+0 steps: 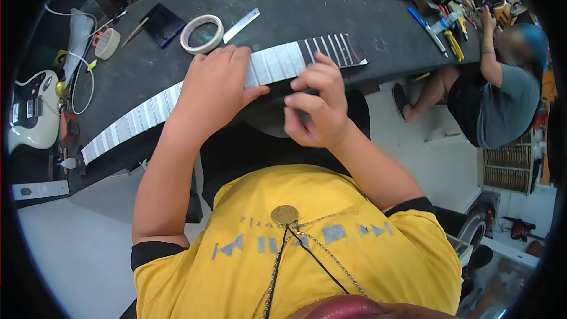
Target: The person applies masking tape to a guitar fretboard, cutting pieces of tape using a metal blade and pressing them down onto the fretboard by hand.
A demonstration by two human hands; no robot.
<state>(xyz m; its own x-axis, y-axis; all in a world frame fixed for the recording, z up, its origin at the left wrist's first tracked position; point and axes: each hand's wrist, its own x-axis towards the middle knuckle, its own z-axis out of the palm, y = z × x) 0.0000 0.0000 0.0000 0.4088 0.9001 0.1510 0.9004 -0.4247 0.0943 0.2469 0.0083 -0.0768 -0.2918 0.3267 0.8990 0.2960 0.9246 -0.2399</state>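
A long fretboard (276,62) lies along the front edge of the dark workbench. Silvery tape strips cover most of it, while its right end is dark with bare frets showing. My left hand (218,85) rests flat across the middle of the fretboard, palm down, its thumb stretched to the right. Just in front of the board's right part is my right hand (317,101), raised with curled fingers. Its index fingertip is near the edge of the dark section. Whether anything small is between its fingers cannot be made out.
Behind the fretboard are a tape roll (202,34), a steel ruler (241,25) and a dark tray (162,25). A white guitar body (36,109) is at the left. Pliers (453,45) lie at the right, near another person (502,82) seated at the bench.
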